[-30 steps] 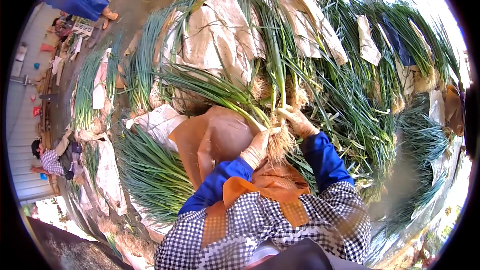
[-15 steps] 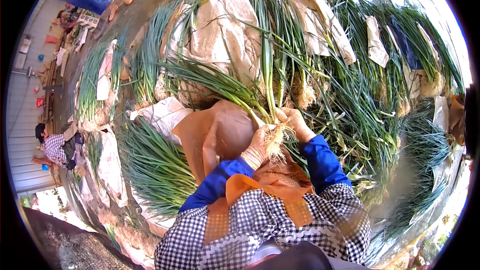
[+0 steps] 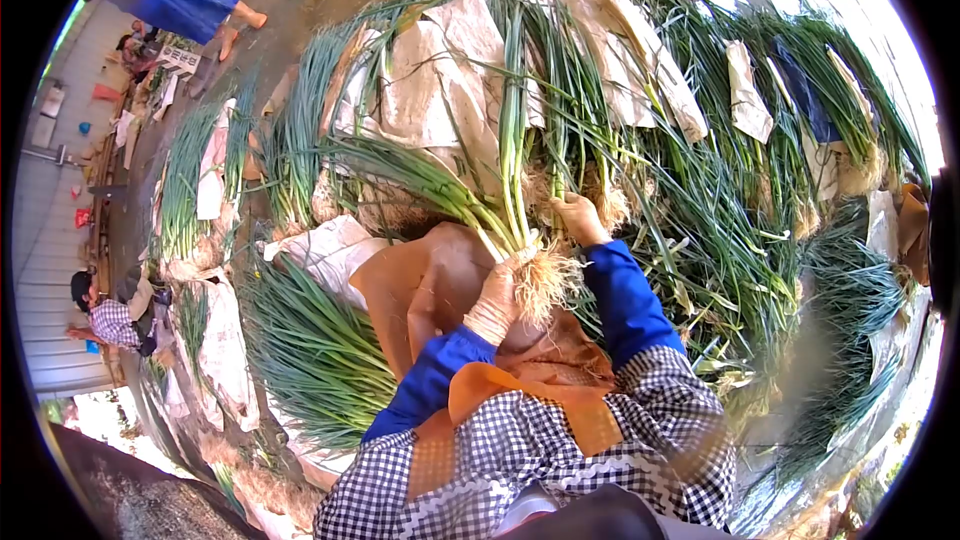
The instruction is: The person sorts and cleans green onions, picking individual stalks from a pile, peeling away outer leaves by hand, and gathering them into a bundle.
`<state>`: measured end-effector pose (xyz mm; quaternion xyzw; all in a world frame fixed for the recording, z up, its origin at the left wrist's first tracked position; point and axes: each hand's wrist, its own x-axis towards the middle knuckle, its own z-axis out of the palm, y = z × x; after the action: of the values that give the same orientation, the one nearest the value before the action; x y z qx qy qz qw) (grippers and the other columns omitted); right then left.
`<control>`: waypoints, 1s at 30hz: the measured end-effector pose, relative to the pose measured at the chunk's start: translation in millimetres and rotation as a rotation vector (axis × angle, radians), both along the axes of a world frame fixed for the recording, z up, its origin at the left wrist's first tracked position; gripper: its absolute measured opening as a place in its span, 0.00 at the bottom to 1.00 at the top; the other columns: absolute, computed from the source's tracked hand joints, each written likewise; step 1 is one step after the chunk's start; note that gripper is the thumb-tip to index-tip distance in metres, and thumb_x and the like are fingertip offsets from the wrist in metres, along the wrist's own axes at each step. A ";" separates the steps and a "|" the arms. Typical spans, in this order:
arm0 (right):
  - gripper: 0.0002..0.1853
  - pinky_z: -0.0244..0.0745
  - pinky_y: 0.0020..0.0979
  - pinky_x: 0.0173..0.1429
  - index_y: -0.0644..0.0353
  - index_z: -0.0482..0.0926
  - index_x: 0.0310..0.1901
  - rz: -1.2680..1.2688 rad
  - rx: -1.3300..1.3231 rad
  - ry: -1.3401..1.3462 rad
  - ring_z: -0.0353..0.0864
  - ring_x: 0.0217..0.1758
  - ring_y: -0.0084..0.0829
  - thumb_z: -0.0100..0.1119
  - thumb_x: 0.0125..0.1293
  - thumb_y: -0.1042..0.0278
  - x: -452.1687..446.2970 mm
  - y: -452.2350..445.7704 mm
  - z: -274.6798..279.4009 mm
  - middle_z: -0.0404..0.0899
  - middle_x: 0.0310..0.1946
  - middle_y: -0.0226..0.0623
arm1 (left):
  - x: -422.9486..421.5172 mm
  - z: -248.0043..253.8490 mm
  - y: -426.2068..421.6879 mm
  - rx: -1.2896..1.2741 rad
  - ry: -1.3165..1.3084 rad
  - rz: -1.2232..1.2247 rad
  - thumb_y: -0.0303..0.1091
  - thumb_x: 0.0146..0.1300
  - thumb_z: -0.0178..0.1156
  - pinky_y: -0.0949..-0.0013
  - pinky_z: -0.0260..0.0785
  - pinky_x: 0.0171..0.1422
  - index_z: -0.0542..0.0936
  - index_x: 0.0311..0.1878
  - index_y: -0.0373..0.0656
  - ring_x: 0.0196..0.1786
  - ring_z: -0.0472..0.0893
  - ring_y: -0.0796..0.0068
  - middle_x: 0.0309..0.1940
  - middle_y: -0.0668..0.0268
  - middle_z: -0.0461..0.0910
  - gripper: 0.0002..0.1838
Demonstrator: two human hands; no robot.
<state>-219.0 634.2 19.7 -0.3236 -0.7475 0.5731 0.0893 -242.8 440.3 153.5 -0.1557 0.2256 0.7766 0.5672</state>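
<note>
My left hand (image 3: 498, 302) is closed around a bunch of green onions (image 3: 512, 175), just above their pale, stringy roots (image 3: 547, 283). The long green leaves fan away from me toward the pile. To the right, my right hand (image 3: 581, 219) is bent with its fingertips together at the white lower end of another green onion (image 3: 559, 178). That stalk's root end is hidden by the fingers. A brown apron (image 3: 430, 275) lies over my lap beneath the bunch.
Beyond my hands, bundled green onions lie with beige sacks (image 3: 440, 70) over them. Loose green onions (image 3: 690, 240) spread to the right, and a stack (image 3: 320, 360) lies at my left. Another person (image 3: 112, 320) sits at far left; a blue-clad person (image 3: 185, 0) is at upper left.
My hands were together at the roots. The right hand has moved away from the bunch to another stalk, while the left keeps hold of the bunch and has shifted slightly left.
</note>
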 end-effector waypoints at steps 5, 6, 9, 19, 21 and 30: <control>0.18 0.68 0.23 0.44 0.65 0.76 0.41 0.211 -0.300 0.445 0.74 0.35 0.24 0.41 0.68 0.59 53.9 -17.7 85.7 0.77 0.32 0.31 | 25.1 -22.8 8.3 0.022 -0.231 -0.142 0.34 0.59 0.55 0.60 0.71 0.52 0.73 0.49 0.31 0.45 0.78 0.60 0.44 0.53 0.78 0.18; 0.16 0.69 0.25 0.46 0.66 0.75 0.42 0.241 -0.148 0.414 0.74 0.38 0.25 0.43 0.67 0.61 55.2 -14.8 63.5 0.78 0.33 0.34 | 30.7 -21.2 10.7 0.025 -0.283 -0.160 0.34 0.59 0.57 0.61 0.73 0.50 0.74 0.48 0.33 0.42 0.79 0.61 0.42 0.54 0.78 0.17; 0.15 0.71 0.24 0.41 0.65 0.75 0.47 0.018 0.032 0.095 0.75 0.35 0.22 0.47 0.67 0.63 54.6 -31.1 34.1 0.79 0.34 0.36 | 40.2 -37.9 13.6 -0.108 -0.037 -0.166 0.32 0.61 0.53 0.66 0.74 0.43 0.74 0.47 0.35 0.38 0.79 0.66 0.38 0.57 0.79 0.14; 0.13 0.68 0.26 0.32 0.62 0.76 0.45 -0.228 -0.279 -0.010 0.70 0.27 0.22 0.47 0.66 0.64 138.8 -42.9 138.5 0.75 0.23 0.32 | 41.7 -32.0 16.8 -0.158 -0.073 -0.147 0.30 0.59 0.57 0.66 0.75 0.37 0.75 0.43 0.38 0.33 0.79 0.68 0.33 0.60 0.78 0.10; 0.14 0.66 0.26 0.32 0.63 0.76 0.45 -0.174 0.147 0.200 0.68 0.25 0.22 0.47 0.66 0.64 129.9 -36.6 117.1 0.73 0.21 0.30 | 45.1 -23.6 17.1 -0.151 -0.090 -0.203 0.29 0.59 0.57 0.66 0.75 0.37 0.75 0.43 0.37 0.33 0.79 0.68 0.33 0.60 0.78 0.10; 0.20 0.69 0.23 0.41 0.63 0.71 0.53 -0.051 -0.359 0.259 0.72 0.34 0.21 0.56 0.62 0.62 96.4 -54.4 107.6 0.77 0.38 0.30 | 51.3 -32.4 9.5 -0.252 0.103 -0.240 0.28 0.56 0.60 0.67 0.74 0.41 0.75 0.44 0.38 0.36 0.78 0.71 0.34 0.63 0.78 0.12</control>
<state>-122.6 579.9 127.3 -0.2769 -0.6074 0.7313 0.1398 -191.5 449.9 121.1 -0.1575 0.3668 0.6759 0.6195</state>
